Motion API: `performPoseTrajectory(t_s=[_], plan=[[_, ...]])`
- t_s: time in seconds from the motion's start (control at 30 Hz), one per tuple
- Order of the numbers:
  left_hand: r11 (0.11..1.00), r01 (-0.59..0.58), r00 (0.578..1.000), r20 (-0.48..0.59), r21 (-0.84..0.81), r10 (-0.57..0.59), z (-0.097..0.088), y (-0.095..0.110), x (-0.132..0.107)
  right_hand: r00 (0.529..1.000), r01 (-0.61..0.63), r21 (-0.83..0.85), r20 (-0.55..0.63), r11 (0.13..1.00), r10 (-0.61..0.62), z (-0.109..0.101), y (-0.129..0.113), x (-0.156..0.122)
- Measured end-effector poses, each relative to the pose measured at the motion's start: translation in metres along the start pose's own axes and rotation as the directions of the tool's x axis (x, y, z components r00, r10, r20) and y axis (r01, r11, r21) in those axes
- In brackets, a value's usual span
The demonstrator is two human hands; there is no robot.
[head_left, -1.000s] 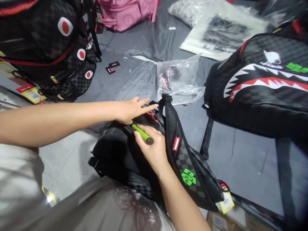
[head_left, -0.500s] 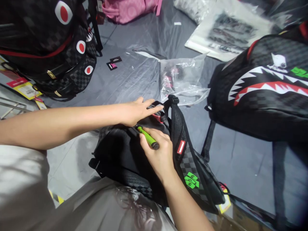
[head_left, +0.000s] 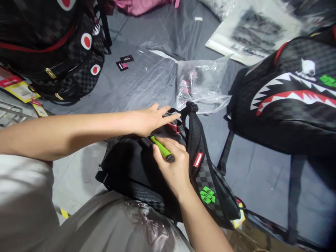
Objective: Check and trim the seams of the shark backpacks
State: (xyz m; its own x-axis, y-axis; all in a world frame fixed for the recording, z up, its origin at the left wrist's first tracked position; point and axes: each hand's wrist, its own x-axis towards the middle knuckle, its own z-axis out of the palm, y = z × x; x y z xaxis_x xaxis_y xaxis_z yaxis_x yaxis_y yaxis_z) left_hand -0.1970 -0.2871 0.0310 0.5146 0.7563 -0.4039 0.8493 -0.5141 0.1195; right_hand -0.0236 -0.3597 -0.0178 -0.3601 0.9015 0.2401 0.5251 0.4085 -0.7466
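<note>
A grey plastic sheet (head_left: 154,80), wrinkled and shiny, covered the floor, with bare pale tiles showing at its near left edge. At the far left stood a pile of black checkered backpacks (head_left: 63,56) marked with red-and-white eye patches, and yellow hang tags (head_left: 21,91) lay beside them. Further in, two small black cards (head_left: 125,62) lay flat on the sheet. A pink bag (head_left: 141,4) was cut off by the top edge. Near the middle lay a crumpled clear plastic bag (head_left: 203,85) with something dark and pink inside it. Beyond that was a flat printed packet (head_left: 253,33). On the right rested a shark-mouth backpack (head_left: 288,105), its white teeth and red gum facing the camera.

Close to the person, a black backpack (head_left: 126,168) lay against a grey-clothed lap. The left hand (head_left: 151,120) reached across from the left and lay flat on the top of that backpack, fingers stretched out and gripping nothing, its fingertips near the carry handle. Just below and touching it, a green tool (head_left: 162,150) slanted down to the right, its thin end tucked under the left palm against the backpack's fabric. The right hand (head_left: 174,166) was closed around the tool, thumb and fingers pinching its shaft while the dark butt end stuck out above the knuckles. Just right of that hand ran the shoulder strap (head_left: 201,140), bearing a small red label (head_left: 198,159) and, lower down, a bright green patch (head_left: 208,195).
</note>
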Motion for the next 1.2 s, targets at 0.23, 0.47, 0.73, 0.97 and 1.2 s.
performPoseTrajectory(t_s=[0.23, 0.47, 0.73, 0.97, 1.2], plan=[[1.000, 0.005, 1.000, 0.001, -0.021, -0.005, 0.0011, -0.0007, 0.0006, 0.998, 0.032, -0.011, 0.049, 0.999, -0.031, -0.0029, 0.0020, 0.0039], [0.999, -0.015, 0.999, -0.029, -0.039, 0.014, 0.0066, -0.0042, 0.0026, 0.996, 0.041, -0.059, 0.082, 0.997, -0.036, -0.0054, 0.0006, 0.0057], [0.999, -0.009, 1.000, -0.022, -0.049, 0.007, 0.0064, -0.0048, 0.0032, 0.995, 0.053, -0.092, 0.086, 0.994, -0.045, -0.0059, -0.0008, 0.0066], [0.999, -0.013, 1.000, -0.022, -0.050, 0.012, 0.0058, -0.0058, 0.0032, 0.990, 0.017, 0.001, 0.137, 1.000, -0.017, -0.0086, 0.0038, 0.0068], [0.999, -0.007, 1.000, 0.005, -0.048, 0.007, 0.0032, -0.0044, 0.0033, 0.982, -0.033, 0.143, 0.187, 0.989, 0.005, -0.0097, 0.0048, 0.0093]])
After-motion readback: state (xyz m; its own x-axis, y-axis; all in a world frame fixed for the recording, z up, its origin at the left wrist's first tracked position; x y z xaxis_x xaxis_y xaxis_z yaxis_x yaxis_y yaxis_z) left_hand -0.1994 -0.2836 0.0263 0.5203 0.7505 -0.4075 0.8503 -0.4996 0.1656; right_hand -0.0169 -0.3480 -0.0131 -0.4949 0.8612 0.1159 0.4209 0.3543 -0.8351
